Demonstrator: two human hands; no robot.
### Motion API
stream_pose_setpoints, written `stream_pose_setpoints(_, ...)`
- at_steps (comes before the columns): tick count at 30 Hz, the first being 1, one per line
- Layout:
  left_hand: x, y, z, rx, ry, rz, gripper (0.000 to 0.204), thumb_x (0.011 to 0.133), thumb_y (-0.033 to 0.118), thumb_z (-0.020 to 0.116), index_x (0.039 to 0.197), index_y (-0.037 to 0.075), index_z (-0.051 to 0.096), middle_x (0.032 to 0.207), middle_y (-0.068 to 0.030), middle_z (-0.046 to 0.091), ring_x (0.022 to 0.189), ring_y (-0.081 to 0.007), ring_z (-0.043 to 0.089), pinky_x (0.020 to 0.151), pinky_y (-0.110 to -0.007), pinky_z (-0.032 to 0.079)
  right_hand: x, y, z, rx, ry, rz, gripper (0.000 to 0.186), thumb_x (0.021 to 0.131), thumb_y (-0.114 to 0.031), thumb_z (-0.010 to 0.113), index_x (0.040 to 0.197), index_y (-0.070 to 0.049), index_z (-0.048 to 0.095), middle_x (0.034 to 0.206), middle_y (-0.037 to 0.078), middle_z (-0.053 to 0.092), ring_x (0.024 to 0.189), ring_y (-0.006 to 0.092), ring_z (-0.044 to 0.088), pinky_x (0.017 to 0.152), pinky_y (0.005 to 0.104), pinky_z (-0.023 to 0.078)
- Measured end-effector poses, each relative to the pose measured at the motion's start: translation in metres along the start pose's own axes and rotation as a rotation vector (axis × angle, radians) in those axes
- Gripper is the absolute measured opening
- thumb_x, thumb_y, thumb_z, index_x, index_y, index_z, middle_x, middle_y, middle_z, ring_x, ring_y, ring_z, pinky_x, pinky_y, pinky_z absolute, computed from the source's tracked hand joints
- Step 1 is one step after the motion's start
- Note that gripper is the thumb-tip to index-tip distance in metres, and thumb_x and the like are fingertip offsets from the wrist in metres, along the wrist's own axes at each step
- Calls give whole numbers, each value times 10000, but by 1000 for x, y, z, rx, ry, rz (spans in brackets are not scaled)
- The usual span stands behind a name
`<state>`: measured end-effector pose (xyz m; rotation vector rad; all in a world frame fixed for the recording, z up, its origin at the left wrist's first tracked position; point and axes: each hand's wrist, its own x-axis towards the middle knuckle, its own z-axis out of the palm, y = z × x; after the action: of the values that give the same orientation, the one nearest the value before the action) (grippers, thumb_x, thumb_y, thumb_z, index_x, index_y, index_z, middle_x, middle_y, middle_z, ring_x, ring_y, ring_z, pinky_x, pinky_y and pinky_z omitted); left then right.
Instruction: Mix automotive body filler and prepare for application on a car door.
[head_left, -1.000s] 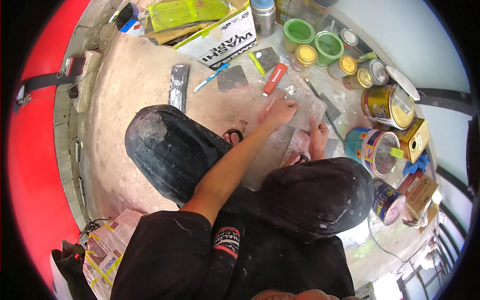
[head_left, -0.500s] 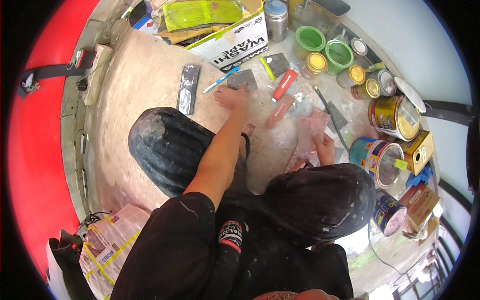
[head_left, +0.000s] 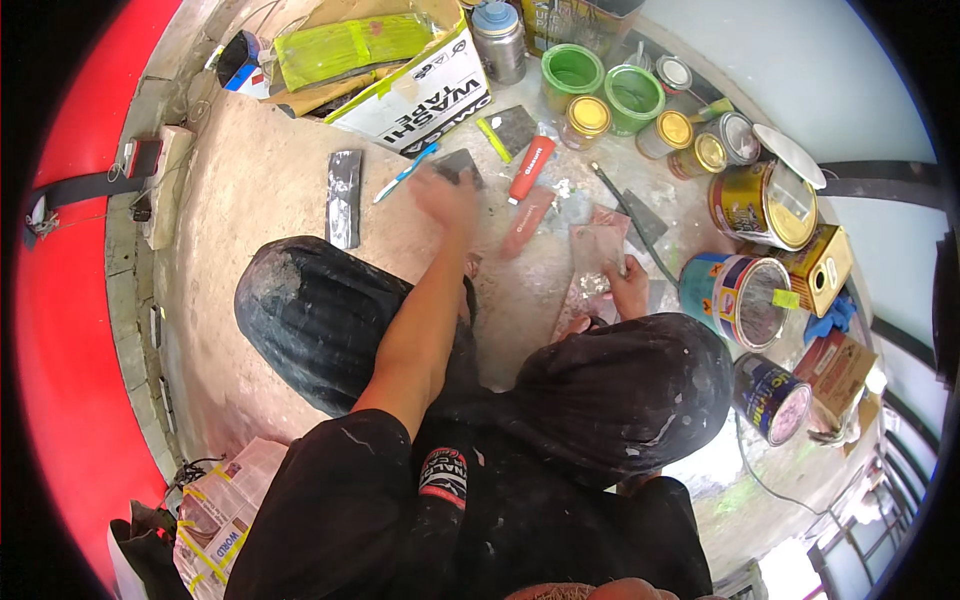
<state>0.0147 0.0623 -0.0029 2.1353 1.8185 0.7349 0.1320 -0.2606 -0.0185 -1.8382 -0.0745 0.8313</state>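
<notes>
My left hand reaches out over the floor and is smeared by motion. Its fingertips are at the near edge of a dark grey square sheet, and I cannot tell whether they grip it. To the left of that hand lies a blue-and-white toothbrush-like stick. My right hand, beside my right knee, is closed on the edge of a thin pinkish flat plate smeared with residue. Between the hands lie a red tube and a second, duller red tube.
A dark sanding-block-like strip lies to the left. At the back stand a cardboard box, a metal bottle and green tubs. Paint cans line the right side. A dark rod lies beyond my right hand.
The whole view has shifted, so most things sit further left. My left hand has become blurred but stays by the grey sheet. My right hand keeps its hold on the pinkish plate.
</notes>
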Motion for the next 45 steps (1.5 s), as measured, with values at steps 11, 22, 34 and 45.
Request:
stream_pose_setpoints(11,58,51,42,166,-440,517,737,689,349,851,1261,20,522,1286,-150,524,1228,-349,483,962,-502,463,-19,-37,15,-802,-47,-54,384,862,-448,626,936,-79,701,878,204,693,872,390,675,743,498,505)
stream_pose_setpoints(22,69,80,18,-417,-340,106,436,801,381,748,867,-47,698,751,-177,699,690,-308,677,705,-410,515,-22,-43,4,-916,53,-50,412,824,-516,660,803,-109,723,799,198,695,826,409,671,740,515,501)
stream_pose_setpoints(34,-76,83,1,-689,-686,142,350,852,327,713,810,-18,673,613,-44,563,569,-120,478,537,-344,392,-16,1,-20,-1081,-167,-18,419,815,-483,692,713,-78,719,641,97,691,629,289,691,669,428,538)
stream_pose_setpoints(45,-154,50,-19,-798,-1122,-426,347,940,268,622,1118,-29,650,883,-81,628,741,-170,665,551,-308,609,-37,-25,-21,-880,-71,70,403,698,-416,805,845,-65,672,769,154,690,823,365,680,742,468,514)
